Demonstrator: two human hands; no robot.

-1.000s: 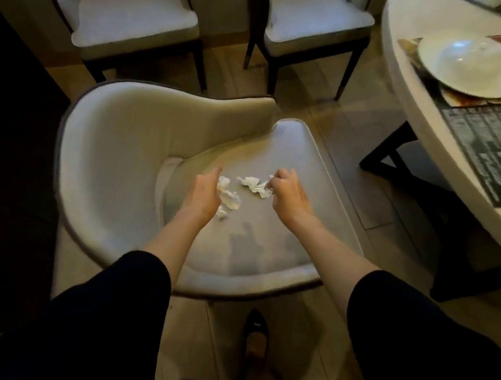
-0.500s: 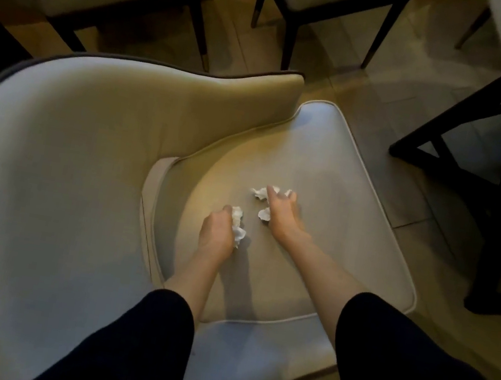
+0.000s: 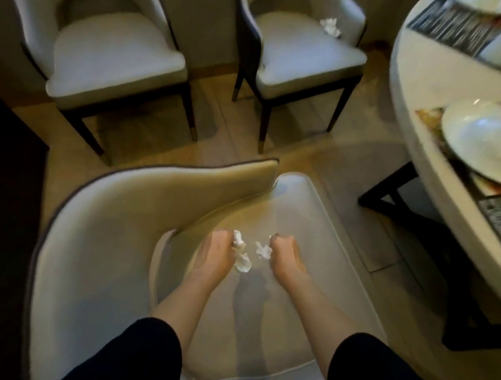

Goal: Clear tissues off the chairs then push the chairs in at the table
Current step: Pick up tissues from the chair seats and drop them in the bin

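A beige chair [image 3: 93, 263] with a curved back stands right below me, its seat turned toward the table. Over the seat, my left hand [image 3: 215, 256] grips crumpled white tissue [image 3: 242, 256] that sticks out of its fist. My right hand [image 3: 284, 256] is curled round another white tissue scrap [image 3: 262, 250]. No loose tissue shows on the seat around my hands. Farther off, a second crumpled tissue [image 3: 330, 26] lies at the back right of the seat of the right-hand chair [image 3: 296, 56] by the wall.
A third chair [image 3: 110, 49] stands at the wall on the left, its seat bare. The round white table [image 3: 428, 96] fills the right side, with a white plate [image 3: 496, 143], placemats and dark crossed legs [image 3: 426, 231] below. Tiled floor lies between the chairs.
Both hands have closed round the tissues and lifted slightly off the seat. My head has come up, so the two wall chairs and the table are in view again.
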